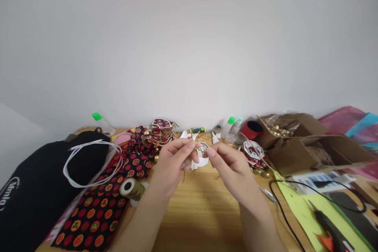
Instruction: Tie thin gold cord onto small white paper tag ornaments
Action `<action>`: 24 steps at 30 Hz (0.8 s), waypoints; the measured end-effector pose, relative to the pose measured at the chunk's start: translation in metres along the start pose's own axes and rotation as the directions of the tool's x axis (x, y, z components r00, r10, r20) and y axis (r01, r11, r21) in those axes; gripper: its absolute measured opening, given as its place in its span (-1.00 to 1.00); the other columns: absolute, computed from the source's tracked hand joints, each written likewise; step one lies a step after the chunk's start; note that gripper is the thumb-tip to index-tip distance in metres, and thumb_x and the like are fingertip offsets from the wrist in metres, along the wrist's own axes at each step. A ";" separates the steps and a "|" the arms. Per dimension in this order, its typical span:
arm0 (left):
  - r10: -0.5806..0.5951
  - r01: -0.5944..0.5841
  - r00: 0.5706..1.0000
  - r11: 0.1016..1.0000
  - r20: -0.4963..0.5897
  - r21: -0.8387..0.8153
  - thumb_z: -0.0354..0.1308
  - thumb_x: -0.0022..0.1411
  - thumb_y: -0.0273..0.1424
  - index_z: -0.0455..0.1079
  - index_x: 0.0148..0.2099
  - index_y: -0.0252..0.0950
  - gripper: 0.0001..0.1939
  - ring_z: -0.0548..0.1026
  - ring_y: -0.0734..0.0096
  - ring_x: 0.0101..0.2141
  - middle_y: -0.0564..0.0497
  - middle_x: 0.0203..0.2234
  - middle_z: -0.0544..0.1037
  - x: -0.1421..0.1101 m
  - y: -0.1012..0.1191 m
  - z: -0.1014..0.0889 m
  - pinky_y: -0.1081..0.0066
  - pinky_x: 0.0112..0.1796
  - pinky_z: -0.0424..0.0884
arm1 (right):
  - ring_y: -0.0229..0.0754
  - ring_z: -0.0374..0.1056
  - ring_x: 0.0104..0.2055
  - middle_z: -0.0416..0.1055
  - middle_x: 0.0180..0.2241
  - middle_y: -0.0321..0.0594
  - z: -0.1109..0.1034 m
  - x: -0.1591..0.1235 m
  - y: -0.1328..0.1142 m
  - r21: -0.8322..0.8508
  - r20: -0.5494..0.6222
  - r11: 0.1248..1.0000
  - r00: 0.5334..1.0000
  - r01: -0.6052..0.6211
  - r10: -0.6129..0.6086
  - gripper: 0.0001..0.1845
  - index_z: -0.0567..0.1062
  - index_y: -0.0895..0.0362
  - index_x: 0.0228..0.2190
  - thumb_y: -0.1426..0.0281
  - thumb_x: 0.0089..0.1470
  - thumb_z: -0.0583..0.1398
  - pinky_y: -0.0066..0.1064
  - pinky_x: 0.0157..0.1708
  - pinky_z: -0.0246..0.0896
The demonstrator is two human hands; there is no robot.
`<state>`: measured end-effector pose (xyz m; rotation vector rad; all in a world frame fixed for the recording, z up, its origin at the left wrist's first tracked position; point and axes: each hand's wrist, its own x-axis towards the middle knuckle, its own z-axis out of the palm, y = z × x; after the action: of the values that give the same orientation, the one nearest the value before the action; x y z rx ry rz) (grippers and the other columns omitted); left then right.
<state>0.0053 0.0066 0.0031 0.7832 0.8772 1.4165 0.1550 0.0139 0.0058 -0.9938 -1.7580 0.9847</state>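
Observation:
My left hand [174, 161] and my right hand [228, 165] meet over the middle of the wooden table [201, 212]. Both pinch a small round embroidered ornament [202, 149] with white fabric hanging under it. The fingertips of each hand are pressed together at the ornament's edges. A thin thread seems to trail down from it, too fine to follow. An octagonal patch with a small face design [253, 151] lies just right of my right hand.
Black bag with white cord [44, 181] and patterned red-dot fabric [97, 212] lie left, beside a thread spool [132, 189]. A pile of ornaments [156, 132], glue bottles [102, 123], cardboard boxes [298, 145], a black cable [283, 212] and a glue gun [330, 230] on green paper sit around.

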 end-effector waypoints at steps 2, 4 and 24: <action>0.018 -0.018 1.000 1.000 -0.018 -0.004 0.36 -0.03 -0.30 0.56 -0.45 -0.37 -0.79 0.09 0.72 -0.71 0.06 -0.70 0.46 0.001 0.000 0.000 0.55 -0.64 -0.09 | -0.31 0.00 -0.57 0.10 -0.62 -0.40 0.000 -0.002 -0.003 0.031 0.057 0.999 0.998 -0.024 0.022 -0.67 0.33 0.12 -0.56 0.28 0.22 0.09 -0.43 -0.58 -0.10; 0.041 -0.041 0.999 0.999 -0.030 -0.005 0.37 -0.03 -0.31 0.56 -0.45 -0.37 -0.80 0.11 0.72 -0.70 0.03 -0.67 0.50 0.001 0.000 0.000 0.55 -0.63 -0.06 | -0.31 -0.01 -0.56 0.09 -0.62 -0.40 -0.001 -0.004 -0.005 0.038 0.098 0.999 0.995 -0.027 0.023 -0.68 0.34 0.13 -0.55 0.31 0.22 0.09 -0.43 -0.57 -0.10; 0.017 -0.011 0.995 0.998 0.101 -0.056 0.38 0.01 -0.28 0.57 -0.43 -0.34 -0.79 0.17 0.73 -0.67 0.08 -0.61 0.45 -0.004 0.003 0.000 0.58 -0.61 0.03 | -0.14 0.36 -0.26 0.48 -0.38 -0.22 0.001 0.003 -0.007 -0.145 0.329 0.976 0.938 0.163 -0.108 -0.74 0.47 0.11 -0.50 0.55 0.18 0.10 -0.30 -0.21 0.21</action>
<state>0.0035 0.0027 0.0059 0.8136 0.7525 1.3948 0.1510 0.0139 0.0129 -0.8357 -2.1805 0.9589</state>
